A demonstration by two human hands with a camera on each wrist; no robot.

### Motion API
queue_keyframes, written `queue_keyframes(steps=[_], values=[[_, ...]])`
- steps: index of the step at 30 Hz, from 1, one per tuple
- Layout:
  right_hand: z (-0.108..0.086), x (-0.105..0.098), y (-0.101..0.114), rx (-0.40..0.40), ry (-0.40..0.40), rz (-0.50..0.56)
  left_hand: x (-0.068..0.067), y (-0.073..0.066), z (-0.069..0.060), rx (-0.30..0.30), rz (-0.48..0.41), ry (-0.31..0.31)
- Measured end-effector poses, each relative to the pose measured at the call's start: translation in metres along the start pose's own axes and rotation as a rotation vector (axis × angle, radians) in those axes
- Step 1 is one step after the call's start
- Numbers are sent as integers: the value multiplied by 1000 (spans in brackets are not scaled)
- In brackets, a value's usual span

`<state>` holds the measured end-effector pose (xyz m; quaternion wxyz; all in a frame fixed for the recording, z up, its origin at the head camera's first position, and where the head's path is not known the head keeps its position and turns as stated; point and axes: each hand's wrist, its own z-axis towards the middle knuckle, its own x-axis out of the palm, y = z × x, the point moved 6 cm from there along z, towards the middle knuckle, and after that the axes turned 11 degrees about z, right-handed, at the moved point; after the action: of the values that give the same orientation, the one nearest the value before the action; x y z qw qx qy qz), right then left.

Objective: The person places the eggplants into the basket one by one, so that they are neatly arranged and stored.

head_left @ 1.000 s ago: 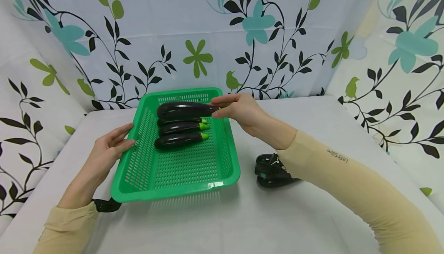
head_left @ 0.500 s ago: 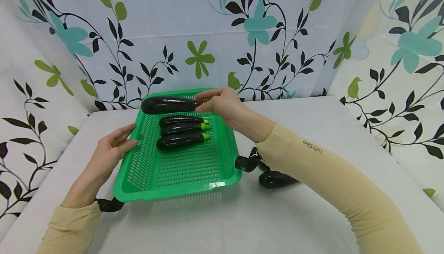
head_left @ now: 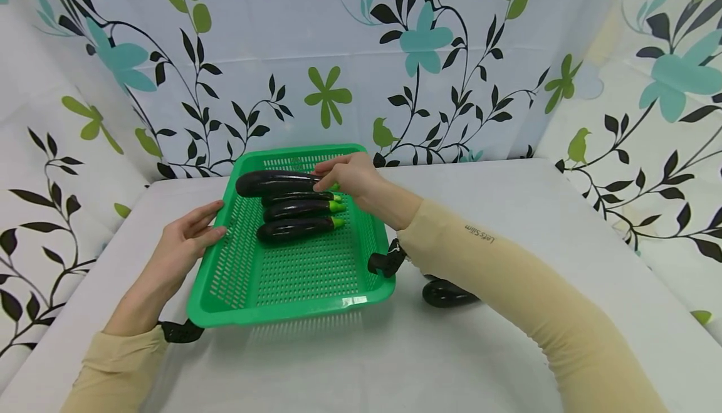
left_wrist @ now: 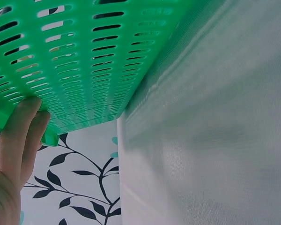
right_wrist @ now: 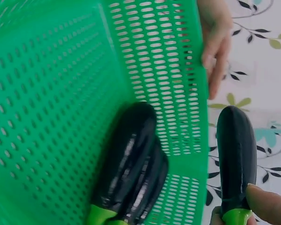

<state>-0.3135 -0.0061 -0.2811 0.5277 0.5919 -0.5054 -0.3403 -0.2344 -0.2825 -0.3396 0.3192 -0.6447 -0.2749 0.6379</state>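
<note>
A dark purple eggplant [head_left: 274,183] is held by my right hand [head_left: 352,181], thumb and fingers pinching it at the green stem end [right_wrist: 236,216]. It lies level over the back of a green perforated basket [head_left: 307,301]; whether it touches the basket floor cannot be told. In front of it, several eggplants [head_left: 296,229] lie side by side in the basket, stems to the right. At the basket's left rim, my left hand [head_left: 183,244] holds the edge, with its fingers [left_wrist: 15,140] against the outer wall in the left wrist view.
Right of the basket, another eggplant [head_left: 448,294] lies on the white table [head_left: 451,363], partly hidden by my right sleeve [head_left: 507,275]. A dark wrist device [head_left: 386,262] hangs over the basket's right rim. A patterned curtain [head_left: 350,43] rises behind the table.
My right hand has carried its eggplant left, then slightly down and toward the row. My left hand has stayed at the basket rim. The view has shifted slightly.
</note>
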Motion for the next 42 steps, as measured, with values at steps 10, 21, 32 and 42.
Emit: queue_keyframes(steps=[10, 21, 32, 42], values=[[5, 7, -20, 77, 9, -5, 0, -2, 0, -3, 18, 1], [9, 20, -28, 142, 33, -35, -1, 0, -1, 9, 8, 3], [21, 16, -40, 254, 38, -119, -1, -1, 0, 13, -10, 4], [20, 16, -60, 292, 67, -242, -2, -2, 0, 20, -21, 8]])
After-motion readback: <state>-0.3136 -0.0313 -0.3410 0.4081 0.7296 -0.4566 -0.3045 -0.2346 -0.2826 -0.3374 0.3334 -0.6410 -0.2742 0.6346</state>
